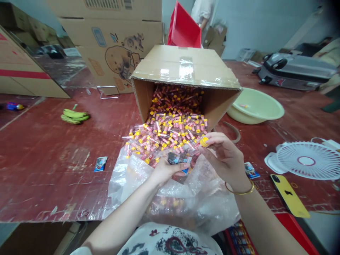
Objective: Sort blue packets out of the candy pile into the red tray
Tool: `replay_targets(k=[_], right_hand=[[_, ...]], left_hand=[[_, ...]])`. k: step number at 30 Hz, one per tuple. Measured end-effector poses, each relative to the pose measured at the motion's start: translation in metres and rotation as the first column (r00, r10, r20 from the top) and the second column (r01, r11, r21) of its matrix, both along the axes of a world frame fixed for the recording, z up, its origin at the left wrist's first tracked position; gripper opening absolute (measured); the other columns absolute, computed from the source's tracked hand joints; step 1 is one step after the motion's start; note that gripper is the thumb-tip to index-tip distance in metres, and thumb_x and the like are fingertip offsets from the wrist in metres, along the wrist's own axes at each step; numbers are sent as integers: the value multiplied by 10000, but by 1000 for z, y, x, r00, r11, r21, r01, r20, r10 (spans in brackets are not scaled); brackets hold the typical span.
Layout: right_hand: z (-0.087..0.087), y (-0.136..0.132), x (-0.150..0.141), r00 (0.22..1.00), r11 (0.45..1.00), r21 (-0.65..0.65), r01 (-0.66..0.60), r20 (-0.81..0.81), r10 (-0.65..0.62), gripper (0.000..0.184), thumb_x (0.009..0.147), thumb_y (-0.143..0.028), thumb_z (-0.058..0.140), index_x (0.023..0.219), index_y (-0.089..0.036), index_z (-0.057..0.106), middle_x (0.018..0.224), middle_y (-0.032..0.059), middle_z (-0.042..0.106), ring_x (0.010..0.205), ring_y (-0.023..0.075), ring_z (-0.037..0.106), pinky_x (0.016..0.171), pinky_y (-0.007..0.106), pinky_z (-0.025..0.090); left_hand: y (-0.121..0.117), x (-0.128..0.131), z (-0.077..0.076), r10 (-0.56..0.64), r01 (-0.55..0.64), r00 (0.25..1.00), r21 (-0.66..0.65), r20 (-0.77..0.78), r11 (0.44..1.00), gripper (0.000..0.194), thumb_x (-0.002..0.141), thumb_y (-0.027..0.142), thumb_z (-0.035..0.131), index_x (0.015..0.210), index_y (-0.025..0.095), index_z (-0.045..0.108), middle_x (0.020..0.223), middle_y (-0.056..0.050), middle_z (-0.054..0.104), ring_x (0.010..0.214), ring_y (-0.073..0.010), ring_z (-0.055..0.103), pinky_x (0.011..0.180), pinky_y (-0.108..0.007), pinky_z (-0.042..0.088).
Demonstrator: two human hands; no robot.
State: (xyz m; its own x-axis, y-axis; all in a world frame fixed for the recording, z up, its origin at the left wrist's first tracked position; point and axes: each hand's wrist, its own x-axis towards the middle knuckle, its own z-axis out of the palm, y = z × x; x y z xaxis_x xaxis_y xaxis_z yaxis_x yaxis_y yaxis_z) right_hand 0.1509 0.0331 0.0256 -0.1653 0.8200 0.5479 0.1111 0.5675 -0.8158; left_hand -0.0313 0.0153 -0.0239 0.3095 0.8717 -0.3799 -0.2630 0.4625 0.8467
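My left hand [166, 171] is closed around a few small dark-and-blue packets [178, 158], the thumb lying across them. To its right, my right hand [225, 156] pinches a yellow-capped small tube [204, 141] between thumb and fingers. A heap of small clear tubes [170, 132] with yellow caps and pink contents spills from a cardboard box [186, 63] lying on its side, open toward me. Under my hands, a clear plastic bag [196, 198] spreads over the table edge, with more tubes showing through it.
On the red table [47, 148] lie green bananas [75, 116], a blue packet [100, 164] and another blue packet [251, 170]. A pale green basin [256, 106], white fan [306, 160] and yellow phone [290, 195] are at right. A large carton [111, 46] and red crate [183, 30] stand behind.
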Motion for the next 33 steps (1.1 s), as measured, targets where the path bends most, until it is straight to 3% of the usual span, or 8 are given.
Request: replay_targets(k=[5, 10, 20, 24, 29, 31, 33], right_hand=[[1, 0, 2, 999, 1000, 23, 8, 42, -9, 191, 821, -151, 632, 981, -249, 598, 1043, 73, 555, 1021, 205, 558, 803, 361, 517], [2, -1, 3, 995, 999, 15, 39, 93, -41, 160, 827, -195, 637, 969, -255, 593, 1041, 71, 569, 1011, 215, 564, 824, 390, 517], [5, 2, 4, 980, 997, 79, -17, 199, 1, 152, 830, -175, 618, 953, -256, 578, 990, 63, 571, 1000, 217, 560, 850, 407, 502], [-5, 10, 2, 983, 990, -101, -98, 146, 112, 115, 814, -238, 655, 906, -241, 586, 957, 49, 584, 905, 190, 585, 789, 367, 535], [-31, 13, 1, 977, 862, -460, -212, -94, 191, 189, 815, -343, 658, 913, -228, 545, 809, 0, 569, 715, 125, 581, 662, 285, 547], [-39, 4, -1, 958, 819, -497, -285, -130, 255, 291, 783, -349, 690, 980, -247, 501, 851, 2, 557, 734, 125, 580, 652, 280, 561], [-46, -9, -6, 938, 783, -519, -342, -141, 316, 548, 675, -302, 784, 1087, -284, 424, 973, 21, 545, 812, 145, 597, 651, 291, 587]], left_hand=[[0, 1, 2, 22, -22, 999, -8, -36, 1000, 290, 602, 326, 832, 796, 141, 719, 705, -55, 717, 653, -181, 670, 600, -275, 563], [0, 1, 2, -44, 45, 997, 21, -66, 999, 296, 664, 358, 789, 843, 132, 722, 759, -86, 723, 682, -173, 675, 600, -248, 551], [0, 3, -1, -35, 39, 993, 35, -110, 999, 242, 614, 331, 821, 717, 138, 716, 578, -38, 676, 491, -144, 606, 490, -248, 516], [-1, 4, 2, -42, 50, 993, 65, -114, 997, 236, 615, 310, 821, 738, 142, 713, 608, -41, 684, 516, -148, 615, 487, -242, 512], [-4, 6, 6, -32, 32, 999, -2, -9, 999, 307, 656, 372, 797, 839, 141, 709, 761, -82, 721, 655, -191, 669, 548, -266, 537], [-4, 10, 6, -2, 8, 998, -87, 66, 996, 335, 679, 384, 781, 887, 132, 705, 802, -99, 724, 674, -192, 673, 588, -285, 550], [-2, 16, 5, 48, -27, 989, -148, 140, 989, 352, 668, 367, 794, 900, 121, 697, 809, -109, 721, 686, -191, 671, 594, -287, 554]])
